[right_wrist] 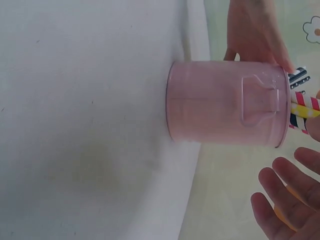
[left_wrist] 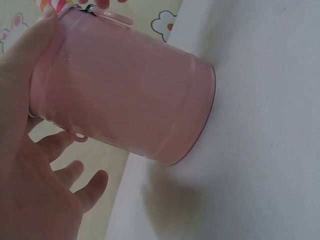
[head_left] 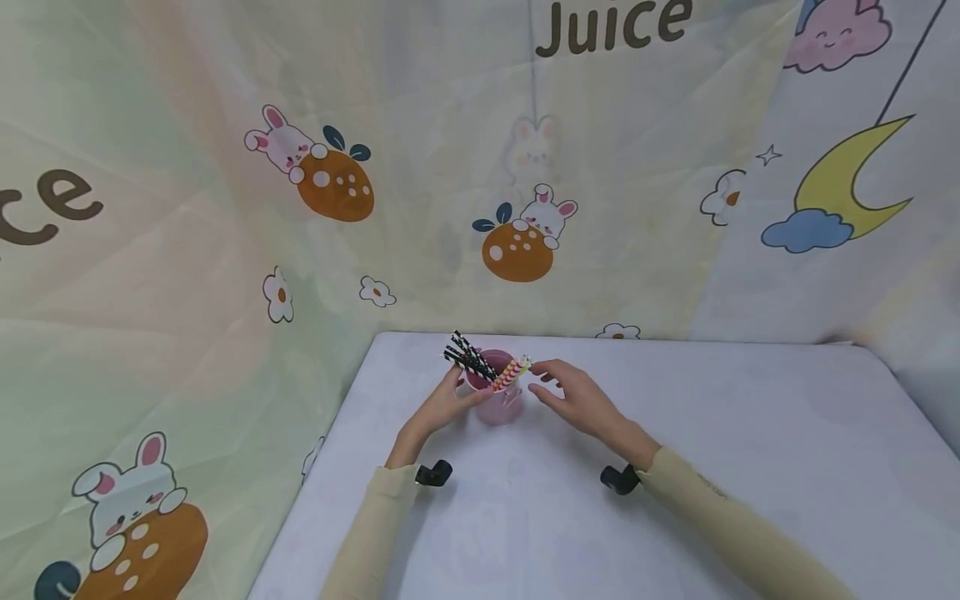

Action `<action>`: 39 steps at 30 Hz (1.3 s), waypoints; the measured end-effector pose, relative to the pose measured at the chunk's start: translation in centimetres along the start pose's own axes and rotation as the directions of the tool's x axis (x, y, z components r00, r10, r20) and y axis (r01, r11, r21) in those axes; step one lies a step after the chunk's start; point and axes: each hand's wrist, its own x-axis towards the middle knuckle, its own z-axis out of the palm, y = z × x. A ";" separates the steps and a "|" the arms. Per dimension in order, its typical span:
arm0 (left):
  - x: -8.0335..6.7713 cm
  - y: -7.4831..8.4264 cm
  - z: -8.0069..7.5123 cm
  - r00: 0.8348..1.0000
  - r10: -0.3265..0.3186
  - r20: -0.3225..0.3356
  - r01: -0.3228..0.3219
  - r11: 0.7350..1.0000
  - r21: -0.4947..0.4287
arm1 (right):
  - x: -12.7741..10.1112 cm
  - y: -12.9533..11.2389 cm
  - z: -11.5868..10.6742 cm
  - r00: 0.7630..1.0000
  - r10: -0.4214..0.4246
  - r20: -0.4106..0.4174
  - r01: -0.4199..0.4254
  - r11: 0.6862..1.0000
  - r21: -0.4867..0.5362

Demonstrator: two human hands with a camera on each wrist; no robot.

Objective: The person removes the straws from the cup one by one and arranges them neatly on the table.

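Note:
A pink metal pail stands upright near the table's far edge. My left hand grips it at the rim, with the thumb over the near side and other fingers spread beyond it. Black-and-white patterned paper straws lean out to the left of the pail. Striped paper straws in pink, orange and yellow lean out to the right. Close by their upper ends is my right hand, its fingers loosely bent and apart. A folded side handle shows on the pail in the right wrist view.
The white table reaches back to a printed cloth backdrop with rabbits, flowers and a moon. Another cloth side rises along the left edge. A black wrist camera sits by the left sleeve, another black camera by the right.

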 end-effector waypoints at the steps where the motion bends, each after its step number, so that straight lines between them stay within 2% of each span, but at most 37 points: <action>1: 0.0 0.0 0.0 1.000 -0.003 0.002 0.003 1.000 -0.002 | 0.1 0.0 0.2 1.000 0.003 -0.005 -0.003 1.000 0.002; 9: 0.2 -0.4 0.1 1.000 0.019 0.003 -0.019 1.000 -0.020 | 1.0 -0.1 1.6 0.996 -0.007 -0.085 0.009 1.000 0.019; 12: 0.1 -0.4 0.0 1.000 0.022 0.005 -0.022 0.999 -0.024 | 1.3 -0.3 1.9 0.996 -0.005 -0.090 0.009 0.999 0.039; 17: 0.0 -0.5 0.1 1.000 -0.010 0.025 0.011 0.999 -0.033 | 1.4 -0.5 2.1 0.995 0.002 -0.104 0.005 0.998 0.061; 25: 0.1 -0.6 0.1 1.000 0.017 0.024 -0.016 0.999 -0.046 | 1.7 -0.7 2.1 0.989 -0.045 -0.143 0.057 0.995 0.082; 39: 0.4 -0.5 0.2 1.000 0.016 0.011 -0.015 0.999 -0.035 | 2.0 -0.6 2.4 0.983 -0.050 -0.174 0.064 0.995 0.078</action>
